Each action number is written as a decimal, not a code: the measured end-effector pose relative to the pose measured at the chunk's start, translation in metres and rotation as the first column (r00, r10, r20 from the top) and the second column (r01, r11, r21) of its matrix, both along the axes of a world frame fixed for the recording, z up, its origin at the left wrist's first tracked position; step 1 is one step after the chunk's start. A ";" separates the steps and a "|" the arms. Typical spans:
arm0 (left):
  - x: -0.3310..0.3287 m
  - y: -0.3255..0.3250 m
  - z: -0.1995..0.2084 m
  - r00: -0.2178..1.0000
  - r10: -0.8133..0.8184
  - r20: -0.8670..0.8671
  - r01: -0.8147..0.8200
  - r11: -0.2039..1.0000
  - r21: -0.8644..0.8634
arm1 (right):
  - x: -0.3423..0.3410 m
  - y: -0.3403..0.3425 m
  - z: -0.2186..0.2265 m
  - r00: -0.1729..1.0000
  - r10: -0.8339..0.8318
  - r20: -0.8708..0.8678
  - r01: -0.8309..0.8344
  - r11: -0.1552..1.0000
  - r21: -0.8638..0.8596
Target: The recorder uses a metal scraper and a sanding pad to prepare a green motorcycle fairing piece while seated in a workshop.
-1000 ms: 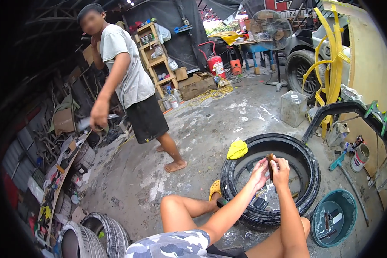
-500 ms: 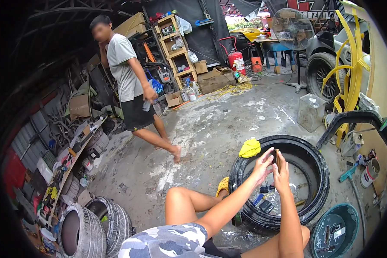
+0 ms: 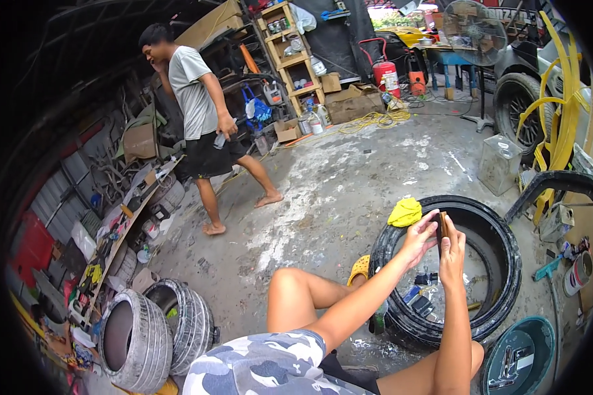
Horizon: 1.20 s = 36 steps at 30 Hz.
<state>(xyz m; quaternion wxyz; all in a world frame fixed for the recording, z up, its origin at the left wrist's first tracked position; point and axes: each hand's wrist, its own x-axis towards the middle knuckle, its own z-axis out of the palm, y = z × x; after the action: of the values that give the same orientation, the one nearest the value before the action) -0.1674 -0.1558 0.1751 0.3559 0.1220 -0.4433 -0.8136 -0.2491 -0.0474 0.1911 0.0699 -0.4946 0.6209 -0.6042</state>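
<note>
Above a tyre [image 3: 505, 247] lying flat on the floor, my two hands hold a thin, flat, dark brown piece [image 3: 441, 232] upright. My right hand [image 3: 452, 258] grips it from the right side, fingers closed round its edge. My left hand [image 3: 418, 242] pinches at its left face and top, fingers bent. What the piece is cannot be made out. A bright yellow cloth [image 3: 404, 212] lies crumpled on the tyre's far left rim, just beyond my left hand. Inside the tyre ring are a blue-and-white packet [image 3: 412, 294] and a small dark box [image 3: 422, 305].
A teal basin [image 3: 542, 334] with metal parts stands at lower right, near a paint-stained bucket [image 3: 578, 273]. Two worn tyres [image 3: 138, 342] stand at lower left. A person [image 3: 201, 105] walks barefoot at left. A clear square container [image 3: 501, 164] sits beyond the tyre.
The view has swung so things sit further right. My left fingers have closed in on the brown piece, where a gap showed before. The walking person has taken a step.
</note>
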 end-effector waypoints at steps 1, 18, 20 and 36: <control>0.001 -0.001 -0.001 1.000 0.005 -0.005 -0.005 1.000 -0.006 | 0.001 0.000 0.002 1.000 -0.001 -0.004 0.001 1.000 -0.004; 0.014 -0.001 0.007 1.000 0.031 -0.005 -0.031 0.998 -0.052 | 0.020 -0.004 0.007 0.972 0.219 0.090 -0.209 0.972 -0.108; 0.016 -0.006 0.002 1.000 0.009 0.015 -0.008 0.998 -0.070 | 0.018 0.000 0.007 0.958 0.190 0.213 -0.209 0.976 0.068; 0.062 -0.025 -0.003 0.934 -0.084 0.348 0.251 0.847 -0.468 | 0.005 0.008 -0.003 0.691 0.386 0.611 -0.576 0.805 0.142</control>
<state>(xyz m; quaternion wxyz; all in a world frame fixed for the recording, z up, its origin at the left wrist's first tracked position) -0.1050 -0.1812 0.1721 0.2268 0.1131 -0.7006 -0.6671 -0.2440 -0.0394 0.1886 0.4844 -0.4263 0.5090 -0.5697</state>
